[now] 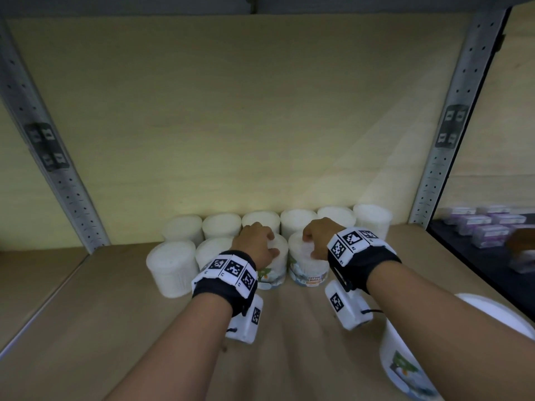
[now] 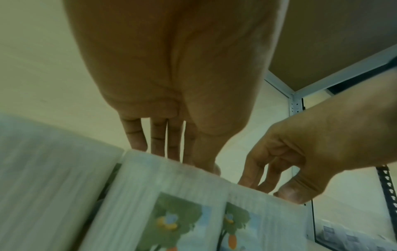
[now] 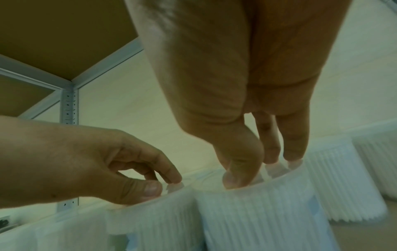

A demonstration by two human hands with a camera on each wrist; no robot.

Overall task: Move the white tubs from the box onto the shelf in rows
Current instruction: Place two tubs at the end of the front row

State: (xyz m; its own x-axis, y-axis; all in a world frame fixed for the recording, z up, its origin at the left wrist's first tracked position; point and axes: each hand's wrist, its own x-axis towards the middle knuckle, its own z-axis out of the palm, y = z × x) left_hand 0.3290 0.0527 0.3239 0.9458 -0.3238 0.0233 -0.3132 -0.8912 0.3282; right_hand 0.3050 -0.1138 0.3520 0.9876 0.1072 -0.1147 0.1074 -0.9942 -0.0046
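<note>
The left hand (image 1: 256, 241) and right hand (image 1: 320, 237) are each gripping a tub's rim from above, fingers curled, setting the left tub (image 1: 273, 266) and right tub (image 1: 308, 263) into the shelf's (image 1: 101, 314) second row; six are lining the back; more probably remaining.

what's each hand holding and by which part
Left hand grips a tub by its top rim; right hand grips the next tub likewise.
</note>
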